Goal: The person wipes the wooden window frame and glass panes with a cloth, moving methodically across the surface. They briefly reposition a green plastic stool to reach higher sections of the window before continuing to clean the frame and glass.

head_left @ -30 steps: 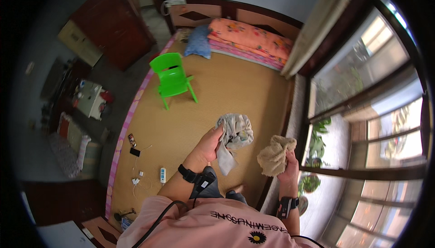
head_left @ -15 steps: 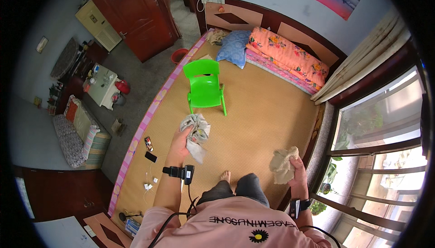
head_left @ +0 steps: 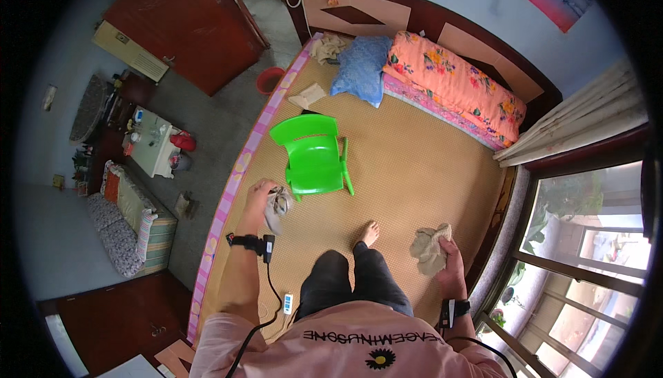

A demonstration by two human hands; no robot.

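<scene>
Crumpled whitish-grey cloth (head_left: 277, 209) hangs from my left hand (head_left: 258, 197), whose fingers are closed on it. Just right of that hand stands a small green plastic chair (head_left: 319, 169) on the woven bed mat (head_left: 394, 164); whether the cloth touches the chair's front leg, I cannot tell. At the right, beside the window, my right hand (head_left: 452, 265) grips a bunched beige cloth (head_left: 429, 248) above the mat. Each wrist wears a dark strap with a small device.
A blue pillow (head_left: 361, 71) and a folded orange floral quilt (head_left: 456, 81) lie along the headboard. Other cloths (head_left: 308, 95) rest behind the chair. A power strip (head_left: 288, 303) with a cable lies by my legs. The pink bed edge (head_left: 238, 164) borders the grey floor.
I have stepped forward, so the chair appears closer. My left hand with its cloth has shifted left and lies near the chair's front. My right hand still holds the beige cloth.
</scene>
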